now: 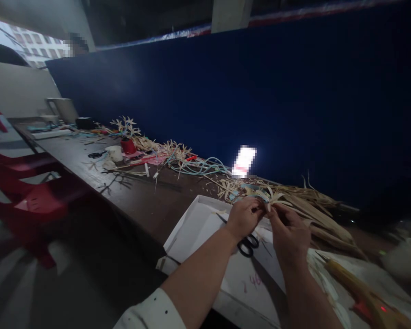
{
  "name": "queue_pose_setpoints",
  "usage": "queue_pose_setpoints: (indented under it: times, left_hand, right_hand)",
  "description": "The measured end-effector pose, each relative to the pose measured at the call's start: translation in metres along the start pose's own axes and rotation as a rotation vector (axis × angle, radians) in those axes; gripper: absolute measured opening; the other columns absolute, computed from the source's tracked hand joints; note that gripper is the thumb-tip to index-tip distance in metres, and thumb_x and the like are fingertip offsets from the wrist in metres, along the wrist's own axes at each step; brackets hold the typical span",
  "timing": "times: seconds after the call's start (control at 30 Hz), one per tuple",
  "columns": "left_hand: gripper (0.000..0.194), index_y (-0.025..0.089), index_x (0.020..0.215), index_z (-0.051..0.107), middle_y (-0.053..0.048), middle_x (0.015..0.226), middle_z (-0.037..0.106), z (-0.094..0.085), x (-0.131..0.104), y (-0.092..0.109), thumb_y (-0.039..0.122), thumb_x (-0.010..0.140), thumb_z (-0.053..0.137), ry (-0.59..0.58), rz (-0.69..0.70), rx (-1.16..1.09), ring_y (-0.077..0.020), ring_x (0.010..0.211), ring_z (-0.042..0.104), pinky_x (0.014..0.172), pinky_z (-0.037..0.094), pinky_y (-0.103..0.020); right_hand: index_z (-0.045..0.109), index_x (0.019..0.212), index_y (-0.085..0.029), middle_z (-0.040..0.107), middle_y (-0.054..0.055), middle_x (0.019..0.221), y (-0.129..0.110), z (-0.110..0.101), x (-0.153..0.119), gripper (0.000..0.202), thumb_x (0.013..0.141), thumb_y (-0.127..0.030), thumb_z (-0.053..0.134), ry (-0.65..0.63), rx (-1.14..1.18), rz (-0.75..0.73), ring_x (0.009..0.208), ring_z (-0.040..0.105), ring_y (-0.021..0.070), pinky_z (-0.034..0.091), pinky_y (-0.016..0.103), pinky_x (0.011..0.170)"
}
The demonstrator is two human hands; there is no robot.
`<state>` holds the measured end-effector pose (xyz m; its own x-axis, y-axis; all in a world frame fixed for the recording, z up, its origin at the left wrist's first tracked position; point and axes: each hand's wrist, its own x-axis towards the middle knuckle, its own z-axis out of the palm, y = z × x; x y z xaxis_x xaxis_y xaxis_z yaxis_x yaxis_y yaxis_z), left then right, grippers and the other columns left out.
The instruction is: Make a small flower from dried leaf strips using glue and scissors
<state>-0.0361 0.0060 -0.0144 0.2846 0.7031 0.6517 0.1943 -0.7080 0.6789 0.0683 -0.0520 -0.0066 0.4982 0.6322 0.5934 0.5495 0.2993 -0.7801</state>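
My left hand (245, 216) and my right hand (292, 230) meet over a shallow white box lid (188, 217), fingers pinched close together. Between them is a pale flower (276, 197) with narrow, pointed petals, made of what looks like dried husk. Both hands grip its base, and the fingers cover the stem end. Under my left wrist, scissors (248, 246) with black handles lie on the white lid. Long dried husk strips (332, 228) spread out beyond and beside my right hand.
At the lower right lies a yellow glue gun (356, 283) with a red light. A lit phone (244, 161) leans against the blue partition (178, 100). Blue tubing (208, 167), a red spool (128, 145) and finished husk flowers (126, 126) line the table. Red chairs (37, 201) stand left.
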Motion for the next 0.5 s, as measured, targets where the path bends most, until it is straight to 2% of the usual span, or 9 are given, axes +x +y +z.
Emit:
queue_pose_setpoints:
  times: [0.13,0.2,0.27,0.33,0.4,0.5]
  left_hand:
    - [0.009,0.015,0.073,0.067,-0.006,0.086,0.068,-0.007,0.002,0.005,0.014,0.074,0.058,-0.125,0.001,-0.096,-0.0167,0.084,0.060,0.080,0.047,-0.027]
    - [0.019,0.015,0.086,0.068,-0.007,0.096,0.067,-0.012,0.004,0.007,0.011,0.071,0.058,-0.153,-0.110,-0.241,-0.0161,0.085,0.060,0.076,0.048,-0.026]
    - [0.029,0.015,0.097,0.067,-0.008,0.102,0.066,-0.018,0.007,0.006,0.011,0.070,0.058,-0.097,-0.301,-0.406,-0.0155,0.084,0.060,0.073,0.048,-0.025]
    - [0.024,0.013,0.094,0.067,-0.009,0.097,0.067,-0.024,0.010,0.004,0.021,0.074,0.057,0.054,-0.459,-0.552,-0.0161,0.084,0.059,0.071,0.047,-0.026]
    - [0.031,0.013,0.094,0.067,-0.009,0.096,0.066,-0.029,0.013,0.001,0.038,0.079,0.056,0.184,-0.505,-0.697,-0.0166,0.086,0.058,0.070,0.045,-0.026]
    - [0.043,0.014,0.096,0.067,-0.008,0.093,0.065,-0.032,0.014,-0.001,0.051,0.074,0.059,0.202,-0.496,-0.810,-0.0160,0.086,0.056,0.073,0.043,-0.027]
  right_hand:
    - [0.071,0.084,-0.017,0.066,0.006,0.082,-0.002,-0.001,0.002,0.030,0.073,-0.044,0.064,0.025,-0.042,-0.054,0.079,0.060,0.0208,0.045,0.034,0.076]
    - [0.071,0.085,-0.017,0.066,0.006,0.081,0.000,-0.001,0.003,0.029,0.074,-0.043,0.063,0.048,-0.054,-0.057,0.077,0.060,0.0207,0.045,0.034,0.075]
    - [0.070,0.086,-0.017,0.065,0.006,0.081,0.002,-0.002,0.003,0.028,0.075,-0.041,0.063,0.075,-0.048,-0.044,0.076,0.059,0.0203,0.045,0.034,0.073]
    - [0.070,0.085,-0.017,0.065,0.006,0.080,0.004,-0.002,0.003,0.025,0.075,-0.039,0.063,0.083,-0.055,-0.052,0.075,0.059,0.0197,0.045,0.033,0.072]
    - [0.070,0.084,-0.017,0.064,0.006,0.080,0.003,-0.001,0.002,0.023,0.076,-0.037,0.062,0.070,-0.084,-0.111,0.075,0.058,0.0194,0.045,0.032,0.071]
    - [0.069,0.080,-0.017,0.063,0.005,0.078,-0.001,0.000,0.000,0.022,0.078,-0.037,0.061,0.030,-0.124,-0.221,0.074,0.058,0.0189,0.045,0.030,0.067]
